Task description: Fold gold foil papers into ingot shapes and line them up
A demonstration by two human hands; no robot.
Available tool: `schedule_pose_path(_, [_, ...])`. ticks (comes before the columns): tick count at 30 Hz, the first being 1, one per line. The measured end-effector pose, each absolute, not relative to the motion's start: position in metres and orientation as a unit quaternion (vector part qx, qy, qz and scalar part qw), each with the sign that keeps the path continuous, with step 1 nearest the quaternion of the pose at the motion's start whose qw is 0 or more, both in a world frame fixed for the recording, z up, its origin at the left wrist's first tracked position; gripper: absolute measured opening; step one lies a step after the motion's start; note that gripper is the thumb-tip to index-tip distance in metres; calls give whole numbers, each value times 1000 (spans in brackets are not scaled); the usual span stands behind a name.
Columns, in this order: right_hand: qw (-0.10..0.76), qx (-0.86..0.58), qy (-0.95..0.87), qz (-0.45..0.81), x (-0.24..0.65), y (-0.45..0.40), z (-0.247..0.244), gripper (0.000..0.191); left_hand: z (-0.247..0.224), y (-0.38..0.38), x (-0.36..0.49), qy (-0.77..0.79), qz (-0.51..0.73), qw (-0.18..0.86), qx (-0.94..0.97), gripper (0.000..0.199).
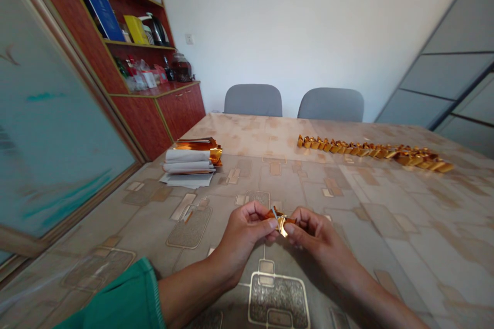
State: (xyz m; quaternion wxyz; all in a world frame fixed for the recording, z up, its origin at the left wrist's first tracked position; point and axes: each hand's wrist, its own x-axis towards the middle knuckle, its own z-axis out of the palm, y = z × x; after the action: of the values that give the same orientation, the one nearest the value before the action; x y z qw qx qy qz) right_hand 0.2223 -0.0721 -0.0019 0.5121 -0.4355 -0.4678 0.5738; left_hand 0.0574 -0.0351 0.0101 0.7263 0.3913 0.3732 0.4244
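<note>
A small folded piece of shiny gold foil paper (pixel 283 220) is held between both hands above the patterned tablecloth. My left hand (pixel 249 229) pinches its left side with thumb and fingers. On its right side my right hand (pixel 316 231) grips it the same way. Farther off to the left lies a stack of paper sheets (pixel 189 162), white and grey with gold foil showing at the top and right edge. A long row of folded gold foil pieces (pixel 366 150) stretches across the back right of the table.
The table (pixel 239 136) has two grey chairs (pixel 252 100) behind it, against a white wall. A red-brown cabinet (pixel 177 108) with shelves of bottles, a kettle and boxes stands at the back left. A sliding glass door (pixel 50 113) is at the left.
</note>
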Motion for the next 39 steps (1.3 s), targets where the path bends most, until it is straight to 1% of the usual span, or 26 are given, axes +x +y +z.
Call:
schedule_pose_path(5, [470, -442, -500, 577, 229, -69, 0, 42, 10, -34, 55, 373, 416, 737, 380, 34])
schedule_pose_path(11, [508, -435, -484, 564, 229, -71, -4, 38, 11, -36, 55, 368, 406, 739, 393, 32])
schedule_pose_path(18, [465, -451, -515, 563, 230, -68, 2, 42, 10, -38, 56, 362, 397, 728, 426, 27])
schedule_pose_path(21, [480, -449, -490, 572, 228, -68, 4, 43, 8, -40, 56, 356, 374, 740, 432, 29])
schedule_pose_path(23, [495, -445, -469, 581, 228, -68, 5, 43, 7, -41, 56, 346, 360, 757, 421, 34])
schedule_pose_path(26, [509, -447, -454, 579, 229, -69, 5, 43, 8, -40, 55, 344, 376, 753, 416, 41])
schedule_pose_path(32, [531, -431, -459, 568, 224, -75, -1, 34, 10, -36, 53, 371, 413, 685, 472, 33])
schedule_pose_path(35, [535, -433, -467, 555, 222, -75, -2, 33, 10, -36, 53, 367, 415, 687, 470, 31])
schedule_pose_path(39, [539, -452, -474, 530, 222, -75, -1, 32, 8, -39, 55, 358, 405, 721, 433, 35])
